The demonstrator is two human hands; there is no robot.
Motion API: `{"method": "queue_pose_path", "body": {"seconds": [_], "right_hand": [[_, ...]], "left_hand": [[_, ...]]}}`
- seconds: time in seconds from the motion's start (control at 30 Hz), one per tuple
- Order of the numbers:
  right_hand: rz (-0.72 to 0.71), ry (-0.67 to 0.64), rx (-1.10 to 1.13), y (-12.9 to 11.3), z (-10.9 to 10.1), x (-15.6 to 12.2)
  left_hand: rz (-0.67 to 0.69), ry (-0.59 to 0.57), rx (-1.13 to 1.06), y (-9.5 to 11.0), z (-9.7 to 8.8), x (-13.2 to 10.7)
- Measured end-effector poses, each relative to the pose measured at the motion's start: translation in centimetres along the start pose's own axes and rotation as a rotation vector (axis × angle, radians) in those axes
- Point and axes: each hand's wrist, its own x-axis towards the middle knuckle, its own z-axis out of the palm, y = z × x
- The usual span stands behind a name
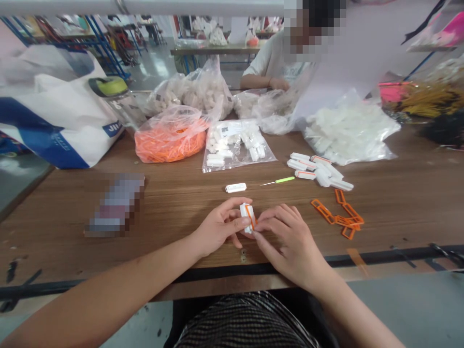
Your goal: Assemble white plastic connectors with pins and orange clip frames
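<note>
Near the table's front edge, my left hand [222, 223] grips a small white plastic housing [243, 210] between thumb and fingers. An orange rectangular gasket [248, 212] lies along the face of this housing. With thumb and forefinger together, my right hand [284, 237] pinches the gasket's lower right end beside the housing. Just beyond my hands lies another white housing [235, 187], and to its right a thin pick with a green handle [285, 180]. Several loose orange gaskets [348, 220] sit to the right of my right hand.
Several white housings [319, 169], some with orange strips, are piled at the right. Behind stand a bag of orange parts [170, 137], a bag of white housings [235, 145] and a bag of whitish pieces [348, 130]. A phone [118, 205] lies left. A person [268, 63] sits opposite.
</note>
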Motion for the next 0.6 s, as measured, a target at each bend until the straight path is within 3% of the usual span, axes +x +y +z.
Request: {"method": "queue_pose_path", "body": {"seconds": [0.37,0.6], "right_hand": [[0.013,0.063,0.056,0.09,0.07,-0.39],[-0.130,0.125,-0.044,0.17,0.56,-0.44]], "left_hand": [[0.003,-0.029,-0.045,-0.05,-0.11,-0.02],[0.003,-0.002,-0.044,-0.17,-0.09,0.00]]}}
